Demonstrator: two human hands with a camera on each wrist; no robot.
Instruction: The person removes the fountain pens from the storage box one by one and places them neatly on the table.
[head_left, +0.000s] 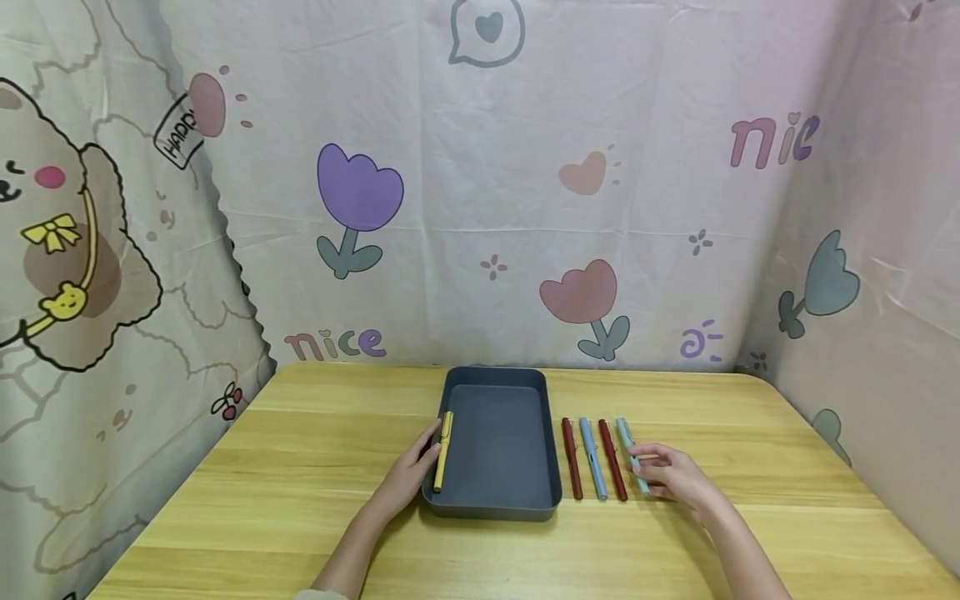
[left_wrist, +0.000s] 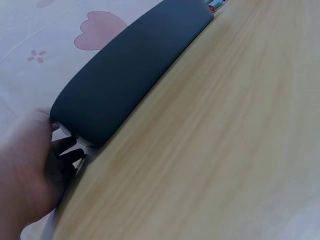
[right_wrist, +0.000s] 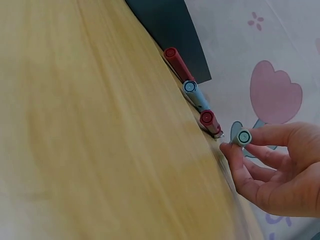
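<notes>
While the tray is touched at its left side by the left hand, whether gripped cannot be told, the green pen, pinched by the right hand at the row's right end, is best kept clear of the neighbouring red pen

Here's the dark grey tray, flat near the table's far edge, left hand holding its left wall, yellow pen lying inside alongside! Rightward: red pen, blue pen, another red pen, right hand pinching a pale teal pen.
</notes>
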